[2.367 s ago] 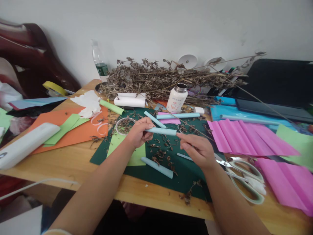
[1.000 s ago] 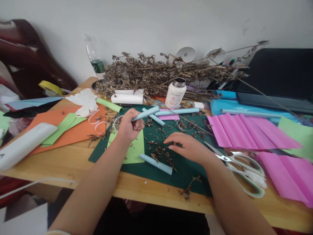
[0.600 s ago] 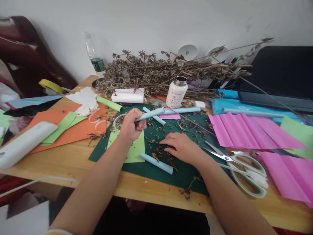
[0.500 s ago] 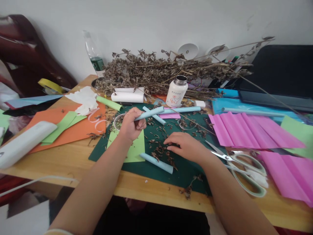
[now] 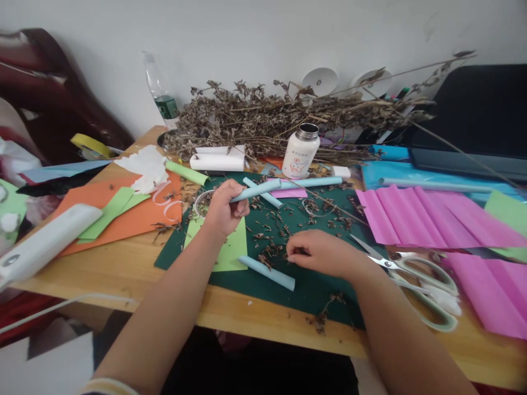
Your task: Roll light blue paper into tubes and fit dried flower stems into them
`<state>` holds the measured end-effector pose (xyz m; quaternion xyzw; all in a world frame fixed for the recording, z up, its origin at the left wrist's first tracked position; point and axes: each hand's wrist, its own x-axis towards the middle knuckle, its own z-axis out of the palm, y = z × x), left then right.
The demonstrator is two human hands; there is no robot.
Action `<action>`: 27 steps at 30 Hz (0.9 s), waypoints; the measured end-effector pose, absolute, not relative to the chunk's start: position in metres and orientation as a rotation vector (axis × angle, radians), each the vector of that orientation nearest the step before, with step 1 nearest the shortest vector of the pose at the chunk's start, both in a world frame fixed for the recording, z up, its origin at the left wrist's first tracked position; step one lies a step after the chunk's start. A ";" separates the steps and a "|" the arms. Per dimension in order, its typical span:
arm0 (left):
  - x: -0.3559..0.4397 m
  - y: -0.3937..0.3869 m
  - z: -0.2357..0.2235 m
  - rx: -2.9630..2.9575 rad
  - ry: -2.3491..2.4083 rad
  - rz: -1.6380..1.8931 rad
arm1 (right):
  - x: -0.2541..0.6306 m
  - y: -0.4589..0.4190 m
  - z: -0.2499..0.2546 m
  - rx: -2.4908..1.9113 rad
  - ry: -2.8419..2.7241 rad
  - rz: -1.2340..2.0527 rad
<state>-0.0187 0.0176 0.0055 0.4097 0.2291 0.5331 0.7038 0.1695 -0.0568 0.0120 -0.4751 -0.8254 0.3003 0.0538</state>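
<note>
My left hand (image 5: 228, 206) is wrapped around one end of a rolled light-blue paper tube (image 5: 260, 191), held above the dark green cutting mat (image 5: 230, 283). Its far end points right, over another blue tube. Low over the middle of the mat, my right hand (image 5: 315, 251) has its fingertips drawn together beside crumbled dried leaves (image 5: 269, 255); whatever they may pinch is too small to make out. One more blue paper tube (image 5: 267, 272) lies near the mat's front edge. A light green paper sheet (image 5: 228, 249) lies partly beneath my left hand.
Open scissors (image 5: 405, 269) lie right of my right hand, near pink crepe paper (image 5: 436, 216). A white bottle without a lid (image 5: 302, 153) stands behind the mat, before a heap of dried stalks (image 5: 255, 118). Orange paper (image 5: 123, 230) and a white glue gun-like object (image 5: 53, 238) lie left.
My right hand's fingers have closed together from a looser, spread pose. The left hand still grips the tube. The whole view has shifted slightly.
</note>
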 end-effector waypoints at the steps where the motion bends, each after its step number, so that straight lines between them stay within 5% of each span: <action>1: -0.019 0.017 0.006 0.916 0.512 1.178 | 0.171 -0.056 0.014 -1.441 -2.438 0.916; 11: -0.007 0.002 0.007 1.059 0.554 1.105 | 0.176 -0.052 0.008 -1.500 -1.711 0.818; 27: 0.016 -0.021 -0.004 1.289 0.856 0.966 | 0.155 -0.059 0.007 -1.437 -1.697 0.712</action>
